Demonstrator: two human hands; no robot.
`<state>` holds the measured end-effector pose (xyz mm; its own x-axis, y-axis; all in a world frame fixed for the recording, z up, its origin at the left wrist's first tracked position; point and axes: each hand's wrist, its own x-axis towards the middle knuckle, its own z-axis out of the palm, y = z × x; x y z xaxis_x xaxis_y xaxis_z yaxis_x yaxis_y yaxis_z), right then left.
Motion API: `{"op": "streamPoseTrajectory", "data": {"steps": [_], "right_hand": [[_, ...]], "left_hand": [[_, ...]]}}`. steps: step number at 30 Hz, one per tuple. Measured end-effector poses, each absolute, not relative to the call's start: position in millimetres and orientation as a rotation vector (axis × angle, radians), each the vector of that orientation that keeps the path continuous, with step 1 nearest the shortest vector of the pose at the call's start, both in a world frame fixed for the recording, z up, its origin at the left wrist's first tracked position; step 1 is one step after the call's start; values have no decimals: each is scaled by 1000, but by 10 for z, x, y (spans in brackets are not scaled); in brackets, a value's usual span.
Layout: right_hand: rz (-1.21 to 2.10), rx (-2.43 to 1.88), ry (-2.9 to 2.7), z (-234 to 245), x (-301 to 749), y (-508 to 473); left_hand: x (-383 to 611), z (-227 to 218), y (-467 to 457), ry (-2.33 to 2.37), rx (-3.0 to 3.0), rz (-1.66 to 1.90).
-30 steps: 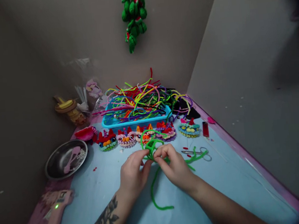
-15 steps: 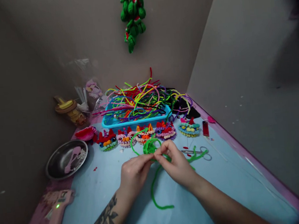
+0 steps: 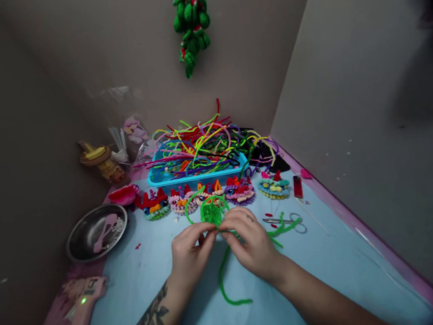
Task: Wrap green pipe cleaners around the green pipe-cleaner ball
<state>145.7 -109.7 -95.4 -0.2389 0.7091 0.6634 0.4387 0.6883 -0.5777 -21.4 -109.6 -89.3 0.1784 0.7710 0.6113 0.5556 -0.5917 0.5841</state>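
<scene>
Between my hands is a green pipe-cleaner piece (image 3: 210, 213), a rounded woven body with loose ends curling out beyond it. My left hand (image 3: 194, 247) pinches its near edge from the left, thumb and forefinger together. From the right, my right hand (image 3: 249, 238) pinches the same edge, fingertips almost touching the left ones. A loose green pipe cleaner (image 3: 222, 279) curves over the cloth below the hands. More green pipe cleaners (image 3: 289, 227) lie to the right, across a pair of scissors (image 3: 301, 222).
A blue tray (image 3: 198, 177) piled with coloured pipe cleaners stands at the back. Several colourful pipe-cleaner figures (image 3: 154, 205) line up before it. A metal bowl (image 3: 75, 247) and a pink glue gun (image 3: 81, 313) lie left; a red lighter (image 3: 297, 187) lies right.
Both hands have shifted slightly left with the green piece. My right hand has turned so its back shows more, and the woven body is tipped more upright.
</scene>
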Motion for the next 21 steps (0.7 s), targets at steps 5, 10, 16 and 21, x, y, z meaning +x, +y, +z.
{"op": "streamPoseTrajectory", "data": {"steps": [5, 10, 16, 21], "right_hand": [[229, -876, -1893, -933, 1459, -1098], [203, -885, -1887, -919, 1453, -1105], [215, -909, -1891, -930, 1456, -1107], [201, -905, -1894, -922, 1451, -1109]], "left_hand": [[-211, -906, -1093, 1330, 2166, 1375], [-205, -901, -1094, 1330, 2164, 1366], [-199, -894, -1100, 1362, 2142, 1337], [-182, -892, -1107, 1359, 2043, 1331]]}}
